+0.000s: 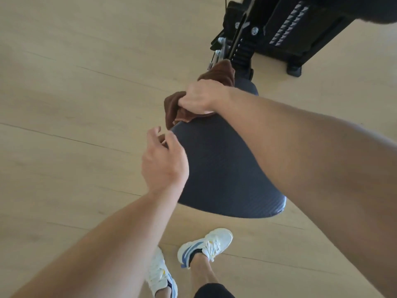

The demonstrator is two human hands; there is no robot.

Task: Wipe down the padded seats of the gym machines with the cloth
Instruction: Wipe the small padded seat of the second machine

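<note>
Two hands work at the narrow far end of the padded seat (225,168). The right hand (199,97) is clenched around a bunched brown cloth (178,110), pressing it onto the seat's upper edge near the black machine frame (279,33). The left hand (163,158) hangs unclenched beside the seat's left rim, fingers spread, grasping nothing. To wipe well, I would flatten the cloth under the palm rather than leave it balled, then draw long overlapping strokes toward the broad near end, with the left hand steadying the rim.
</note>
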